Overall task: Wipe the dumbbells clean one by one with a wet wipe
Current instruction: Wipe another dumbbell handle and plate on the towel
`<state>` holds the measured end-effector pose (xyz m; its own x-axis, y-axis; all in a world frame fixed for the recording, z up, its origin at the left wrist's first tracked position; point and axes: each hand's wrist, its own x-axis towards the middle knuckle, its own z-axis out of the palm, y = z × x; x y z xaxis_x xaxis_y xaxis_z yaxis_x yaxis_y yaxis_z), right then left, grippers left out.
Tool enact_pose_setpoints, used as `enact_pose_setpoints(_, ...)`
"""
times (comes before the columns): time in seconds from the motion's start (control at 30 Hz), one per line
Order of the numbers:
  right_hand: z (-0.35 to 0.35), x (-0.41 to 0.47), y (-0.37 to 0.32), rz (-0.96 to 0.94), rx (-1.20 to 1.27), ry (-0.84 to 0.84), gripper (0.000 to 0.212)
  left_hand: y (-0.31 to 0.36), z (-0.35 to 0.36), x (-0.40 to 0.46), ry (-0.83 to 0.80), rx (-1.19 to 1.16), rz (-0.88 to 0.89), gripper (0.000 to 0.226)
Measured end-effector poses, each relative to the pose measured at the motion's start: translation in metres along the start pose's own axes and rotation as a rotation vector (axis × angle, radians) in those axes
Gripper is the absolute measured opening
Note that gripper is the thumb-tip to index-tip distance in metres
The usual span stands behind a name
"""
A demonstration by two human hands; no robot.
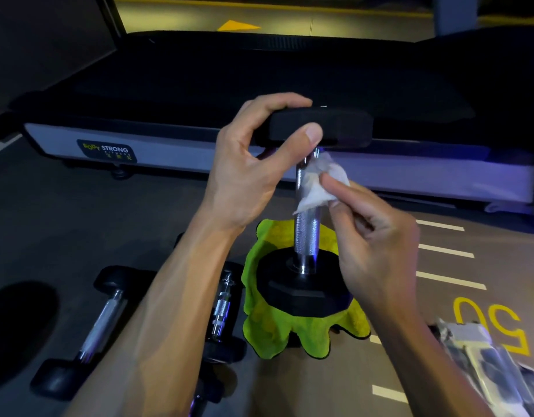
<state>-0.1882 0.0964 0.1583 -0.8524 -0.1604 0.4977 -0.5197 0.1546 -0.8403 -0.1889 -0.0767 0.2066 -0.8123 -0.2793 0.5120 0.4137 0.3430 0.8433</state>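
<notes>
Both hands are busy on one black rubber-headed dumbbell with a knurled steel handle point(307, 236), which stands upright on a crumpled lime-green microfibre cloth point(270, 329) spread on the grey gym floor point(145, 212). We see the left hand point(250, 173) gripping the dumbbell's upper head, fingers curled over its top and thumb pressed against its near edge. Our right hand point(377, 251) pinches a crumpled white wet wipe point(318, 185) and holds it against the upper part of the steel handle (just under the top head). To the left, a smaller black dumbbell with a chrome handle point(88, 329) lies on the floor, and another chrome-handled dumbbell point(222, 308) lies half hidden behind the left forearm. At the lower right corner sits a shiny plastic packet point(485, 356), blurred. Beyond the hands runs a dark treadmill deck with a pale side rail point(181, 145).
</notes>
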Motion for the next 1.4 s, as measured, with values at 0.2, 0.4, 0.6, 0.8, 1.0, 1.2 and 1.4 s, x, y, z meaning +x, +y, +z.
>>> enact_pose_setpoints(0.2, 0.007, 0.007, -0.004, -0.087, -0.096, 0.031, 0.032, 0.001, 0.001, -0.001, 0.000, 0.024, -0.004, 0.028)
enact_pose_setpoints(0.4, -0.001, 0.007, -0.002, 0.022, -0.046, -0.041, 0.033, 0.002, -0.001, -0.002, 0.015, 0.006, -0.011, 0.029)
enact_pose_setpoints(0.6, -0.006, 0.006, 0.003, 0.271, 0.079, -0.205, 0.021, 0.003, 0.001, -0.006, 0.013, 0.005, -0.002, 0.030)
enact_pose_setpoints(0.8, -0.018, -0.004, 0.016, 0.419, 0.207, -0.470, 0.025, 0.001, 0.007, -0.014, 0.025, -0.015, 0.000, 0.041)
enact_pose_setpoints(1.0, -0.020, -0.001, 0.017, 0.441, 0.250, -0.490, 0.022, -0.031, 0.010, -0.060, -0.100, -0.194, -0.434, 0.099)
enact_pose_setpoints(1.2, -0.013, -0.009, 0.018, 0.356, 0.157, -0.464, 0.015, -0.031, 0.014, -0.075, -0.030, -0.116, -0.468, 0.025)
enact_pose_setpoints(1.4, 0.001, -0.020, 0.014, 0.297, 0.125, -0.403, 0.013, -0.023, 0.003, -0.071, 0.091, -0.166, -0.591, 0.017)
